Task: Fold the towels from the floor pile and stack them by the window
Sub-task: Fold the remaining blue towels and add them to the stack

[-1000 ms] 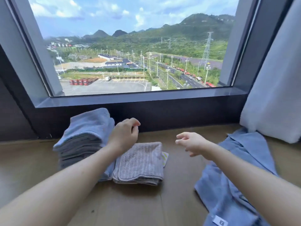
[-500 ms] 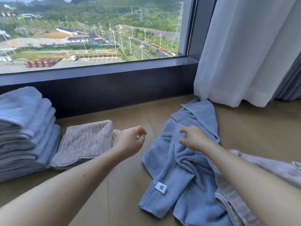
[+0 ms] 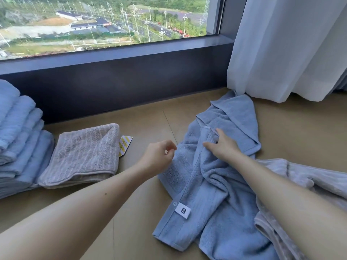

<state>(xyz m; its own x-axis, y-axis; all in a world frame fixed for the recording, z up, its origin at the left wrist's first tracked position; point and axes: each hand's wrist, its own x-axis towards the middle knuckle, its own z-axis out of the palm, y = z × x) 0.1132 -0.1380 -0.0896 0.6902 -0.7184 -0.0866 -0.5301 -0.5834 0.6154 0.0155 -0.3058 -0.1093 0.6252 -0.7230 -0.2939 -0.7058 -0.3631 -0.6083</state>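
Starting left, the folded stack (image 3: pixel 16 137) lines the far edge of the floor (image 3: pixel 146 117) below the window (image 3: pixel 112 25). My left hand (image 3: pixel 157 158) hovers loosely curled, empty; my right hand (image 3: pixel 223 147) lies on the crumpled blue towel (image 3: pixel 216 194), mid-floor. It looks soft, limp, light: I'd pinch its hemmed corners.

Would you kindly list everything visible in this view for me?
folded blue towel stack: one, blue, far left
folded grey towel: one, grey, right of the stack
tag: one, yellow-striped, at that towel's right edge
unfolded blue towel: one, blue, floor centre-right
unfolded grey towel: one, grey, far right
curtain: one, white, upper right
window: one, dark-framed, top
floor: tan wood
left hand: empty, by the unfolded blue towel
right hand: resting on it
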